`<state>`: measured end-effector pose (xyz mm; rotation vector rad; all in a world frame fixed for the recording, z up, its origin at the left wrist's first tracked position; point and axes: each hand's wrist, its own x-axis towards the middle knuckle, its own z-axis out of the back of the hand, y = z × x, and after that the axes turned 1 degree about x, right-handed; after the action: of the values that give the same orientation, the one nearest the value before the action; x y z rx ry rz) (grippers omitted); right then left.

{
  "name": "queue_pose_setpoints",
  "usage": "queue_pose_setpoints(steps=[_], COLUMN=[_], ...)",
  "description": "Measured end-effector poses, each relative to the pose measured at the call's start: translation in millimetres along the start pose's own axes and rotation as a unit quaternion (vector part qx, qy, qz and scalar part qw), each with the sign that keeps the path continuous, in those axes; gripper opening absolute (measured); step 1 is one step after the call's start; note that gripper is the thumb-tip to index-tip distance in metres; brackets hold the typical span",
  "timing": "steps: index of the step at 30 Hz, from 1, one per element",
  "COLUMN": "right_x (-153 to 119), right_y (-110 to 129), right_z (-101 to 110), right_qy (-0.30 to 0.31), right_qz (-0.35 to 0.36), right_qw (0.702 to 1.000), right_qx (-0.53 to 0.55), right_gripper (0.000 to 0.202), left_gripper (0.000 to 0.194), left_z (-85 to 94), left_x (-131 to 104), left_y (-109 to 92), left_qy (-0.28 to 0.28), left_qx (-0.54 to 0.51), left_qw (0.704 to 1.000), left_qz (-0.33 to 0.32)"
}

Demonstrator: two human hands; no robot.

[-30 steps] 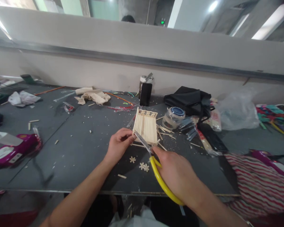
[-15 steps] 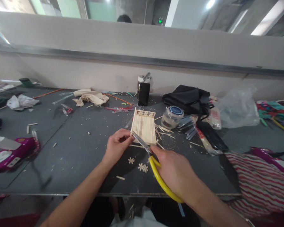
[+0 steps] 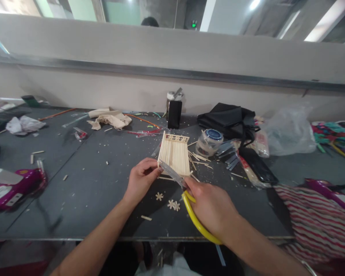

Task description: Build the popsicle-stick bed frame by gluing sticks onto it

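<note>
My right hand [image 3: 211,205] is closed around the yellow-handled scissors [image 3: 194,220]. Their blades look pressed together and point up and left, with the tips at the near left corner of a small panel of wooden sticks [image 3: 175,155]. At that same corner my left hand [image 3: 142,178] pinches thumb and fingers on the panel's edge. Whether a separate thin stick is also between those fingers is hidden. Nearer the table edge lie several small star shapes made of stick pieces [image 3: 159,196] and one short stick [image 3: 146,217].
Loose sticks [image 3: 201,157] lie beside a clear jar with a blue lid [image 3: 209,142]. A phone [image 3: 174,114] stands upright behind the panel. A black bag [image 3: 227,119] and another phone [image 3: 258,165] lie to the right. On the left sits a purple glue gun [image 3: 17,188].
The scissor blades have closed together at the panel's corner. Both hands stay in almost the same place, and the view has shifted very slightly.
</note>
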<state>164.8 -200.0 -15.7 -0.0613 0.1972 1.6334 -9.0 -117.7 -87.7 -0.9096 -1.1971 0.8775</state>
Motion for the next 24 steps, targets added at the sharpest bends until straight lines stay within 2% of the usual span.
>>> queue_pose_setpoints(steps=[5,8,14,20,24], right_x=[0,-1,-3,3,6], right_y=[1,0,-4,-9,-11], right_z=[0,-2,-9,-18,-17], right_qy=[-0.001,0.009,0.008,-0.016,0.015], right_qz=[-0.011,-0.016,-0.011,0.011,-0.005], right_qw=[1.0,0.996,0.968,0.957,0.934], right_qx=[0.013,0.09,0.249,0.29,0.357], right_gripper=[0.028,0.025,0.02,0.018,0.021], left_gripper=[0.007,0.006,0.006,0.008,0.009], left_z=[0.3,0.1,-1.7,-2.9,-3.6], left_x=[0,0,0,0,0], left_y=[2,4,2,3,3], left_qy=[-0.001,-0.01,-0.018,-0.019,-0.016], left_qx=[0.001,0.004,0.0,0.006,-0.005], left_qw=[1.0,1.0,1.0,0.999,1.0], left_qz=[0.008,0.01,0.025,0.027,0.024])
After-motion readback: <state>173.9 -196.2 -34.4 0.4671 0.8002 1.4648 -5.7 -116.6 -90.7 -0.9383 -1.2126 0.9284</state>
